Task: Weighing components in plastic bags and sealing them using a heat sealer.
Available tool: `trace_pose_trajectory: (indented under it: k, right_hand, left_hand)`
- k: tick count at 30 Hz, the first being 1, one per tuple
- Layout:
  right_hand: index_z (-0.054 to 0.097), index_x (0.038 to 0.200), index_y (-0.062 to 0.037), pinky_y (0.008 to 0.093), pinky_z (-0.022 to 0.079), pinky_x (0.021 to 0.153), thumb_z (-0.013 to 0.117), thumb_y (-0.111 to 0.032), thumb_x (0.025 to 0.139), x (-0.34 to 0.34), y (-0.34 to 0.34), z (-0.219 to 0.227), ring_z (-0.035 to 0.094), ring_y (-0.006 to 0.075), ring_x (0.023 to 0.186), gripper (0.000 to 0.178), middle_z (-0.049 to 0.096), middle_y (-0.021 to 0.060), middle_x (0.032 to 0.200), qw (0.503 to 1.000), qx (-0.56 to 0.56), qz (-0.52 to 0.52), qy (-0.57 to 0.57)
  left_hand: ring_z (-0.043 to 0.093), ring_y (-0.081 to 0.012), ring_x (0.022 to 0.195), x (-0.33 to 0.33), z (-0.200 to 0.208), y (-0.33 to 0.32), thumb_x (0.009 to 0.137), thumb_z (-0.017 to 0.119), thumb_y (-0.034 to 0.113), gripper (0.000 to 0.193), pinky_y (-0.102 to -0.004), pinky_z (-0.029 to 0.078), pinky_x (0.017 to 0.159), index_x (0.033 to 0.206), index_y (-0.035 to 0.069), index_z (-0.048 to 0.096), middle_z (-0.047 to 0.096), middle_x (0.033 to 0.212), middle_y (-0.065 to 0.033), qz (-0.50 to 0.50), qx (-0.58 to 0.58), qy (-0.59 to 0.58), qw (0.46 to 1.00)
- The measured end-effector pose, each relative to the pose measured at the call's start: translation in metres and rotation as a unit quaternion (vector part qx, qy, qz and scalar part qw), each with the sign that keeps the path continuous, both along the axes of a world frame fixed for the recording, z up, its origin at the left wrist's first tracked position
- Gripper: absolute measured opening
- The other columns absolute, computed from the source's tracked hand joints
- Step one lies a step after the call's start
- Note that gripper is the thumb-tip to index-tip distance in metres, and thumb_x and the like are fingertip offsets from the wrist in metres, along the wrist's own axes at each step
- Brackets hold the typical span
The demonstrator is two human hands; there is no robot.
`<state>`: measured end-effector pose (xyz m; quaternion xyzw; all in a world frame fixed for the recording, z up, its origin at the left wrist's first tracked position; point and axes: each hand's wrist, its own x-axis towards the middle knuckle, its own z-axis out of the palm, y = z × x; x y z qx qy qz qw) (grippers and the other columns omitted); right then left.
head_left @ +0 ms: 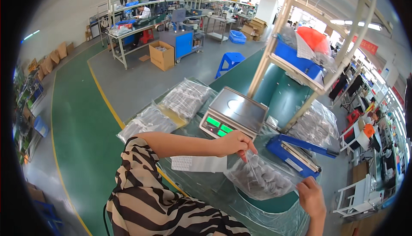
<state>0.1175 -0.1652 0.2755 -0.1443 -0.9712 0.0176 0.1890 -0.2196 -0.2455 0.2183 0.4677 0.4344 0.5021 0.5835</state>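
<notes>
Left fingers [249, 145] and right fingers [306, 185] pinch the clear bag [264, 180] beside a blue lever device [307, 145].

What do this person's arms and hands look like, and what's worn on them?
The left arm has a loose sleeve, striped black and beige like a zebra. The left hand and right hand are gloveless; no sleeve shows on the right forearm.
</notes>
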Motion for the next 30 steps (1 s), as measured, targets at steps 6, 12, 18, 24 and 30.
trace_pose_trajectory:
  k: [6,12,18,24,30]
  right_hand:
    - [0.060,0.077,-0.0044,0.0443,0.044,0.073,0.071,-0.007,0.061,0.019,-0.010,0.014,0.054,0.0355,0.090,0.020,0.054,0.0171,0.097,0.999,0.021,-0.019,-0.033]
    - [0.060,0.081,-0.0044,0.0525,0.036,0.086,0.081,-0.031,0.055,-0.026,-0.029,0.008,0.044,0.0423,0.108,0.044,0.046,0.0236,0.116,0.998,0.053,0.026,-0.012]
    - [0.053,0.078,-0.0062,0.0408,0.044,0.060,0.077,-0.034,0.064,-0.044,-0.017,-0.028,0.057,0.0313,0.077,0.039,0.053,0.0147,0.090,0.990,0.053,-0.015,-0.132]
    - [0.048,0.068,-0.0089,0.0379,0.039,0.046,0.073,-0.031,0.073,-0.060,0.000,-0.041,0.053,0.0269,0.054,0.033,0.050,0.0074,0.068,0.989,0.087,0.067,-0.100]
    - [0.045,0.061,-0.0068,0.0392,0.037,0.046,0.066,-0.020,0.081,-0.069,0.006,-0.034,0.051,0.0289,0.050,0.032,0.048,0.0100,0.056,0.994,-0.045,0.094,-0.037]
  left_hand:
    - [0.049,-0.0096,0.056,0.027,0.003,0.007,0.077,0.043,-0.004,0.026,-0.0346,0.058,0.070,0.089,-0.007,0.066,0.055,0.071,-0.0054,0.027,-0.007,0.012,1.000]
    - [0.056,-0.0119,0.058,0.025,-0.003,-0.005,0.078,0.043,-0.003,0.026,-0.0328,0.057,0.069,0.089,-0.006,0.066,0.063,0.084,-0.0094,0.059,-0.033,0.011,0.998]
    - [0.063,-0.0153,0.065,0.026,0.003,-0.006,0.078,0.044,-0.003,0.025,-0.0308,0.056,0.068,0.090,-0.006,0.066,0.065,0.094,-0.0110,0.042,-0.031,0.026,0.998]
    - [0.066,-0.0184,0.072,0.015,-0.009,-0.002,0.079,0.043,-0.003,0.026,-0.0293,0.055,0.070,0.091,-0.005,0.066,0.065,0.096,-0.0107,0.003,-0.019,0.004,1.000]
    - [0.064,-0.0167,0.077,-0.003,-0.010,-0.006,0.084,0.046,0.001,0.027,-0.0299,0.053,0.078,0.104,-0.005,0.062,0.063,0.093,-0.0096,-0.024,-0.023,-0.004,0.999]
